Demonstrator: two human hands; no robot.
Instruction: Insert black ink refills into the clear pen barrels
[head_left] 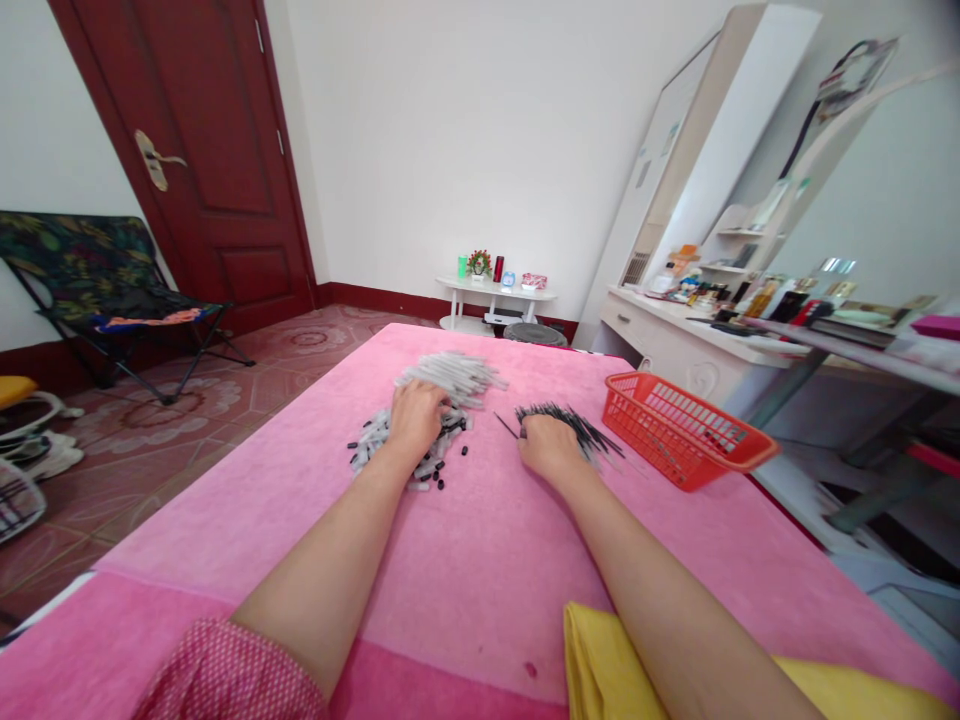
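My left hand (pixel 418 415) reaches into the piles on the left, its fingers curled down and the fingertips mostly hidden. Just beyond it lies a heap of pale, translucent pen barrels (pixel 461 375). Around and under the hand are small black and whitish pen parts (pixel 367 440), some of them loose black caps or plugs (pixel 464 451). My right hand (pixel 551 447) is closed in a pinch beside a bundle of thin black pen refills (pixel 592 430). A single dark refill (pixel 506 425) sticks out leftward from its fingertips.
A pink cloth (pixel 465 570) covers the table. To the right stands a red plastic basket (pixel 686 430); a folded yellow cloth (pixel 604 660) lies under my right forearm. A cluttered dressing table (pixel 675 325) is at the right, a folding chair (pixel 112 280) at the left.
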